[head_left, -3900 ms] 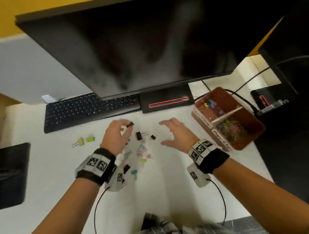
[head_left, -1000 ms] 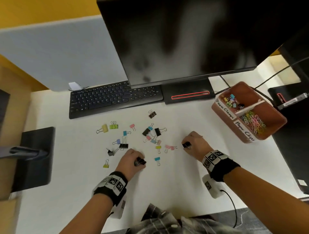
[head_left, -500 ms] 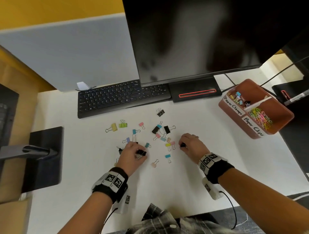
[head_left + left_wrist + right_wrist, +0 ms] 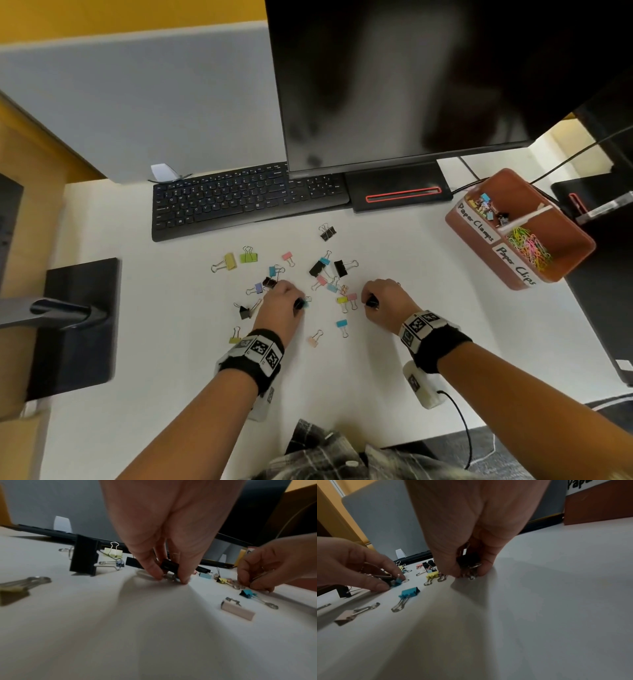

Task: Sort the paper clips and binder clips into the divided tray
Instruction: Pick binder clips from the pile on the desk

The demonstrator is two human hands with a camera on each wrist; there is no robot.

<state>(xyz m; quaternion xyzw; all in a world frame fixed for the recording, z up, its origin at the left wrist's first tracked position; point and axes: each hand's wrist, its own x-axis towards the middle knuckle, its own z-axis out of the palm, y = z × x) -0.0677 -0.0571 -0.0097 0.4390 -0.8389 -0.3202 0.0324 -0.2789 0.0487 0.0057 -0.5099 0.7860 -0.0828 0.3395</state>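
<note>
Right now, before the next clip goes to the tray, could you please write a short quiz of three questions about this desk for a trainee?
1. True or false: both the left hand and the right hand already grip a black binder clip.
2. In the divided tray, which compartment holds the colourful paper clips: A, the one labelled Paper Clamps; B, the one labelled Paper Clips; C, neither?
3. Fill in: the loose binder clips lie on the white desk between the person and the black ____.

Key: 1 true; 2 B; 3 keyboard.
</note>
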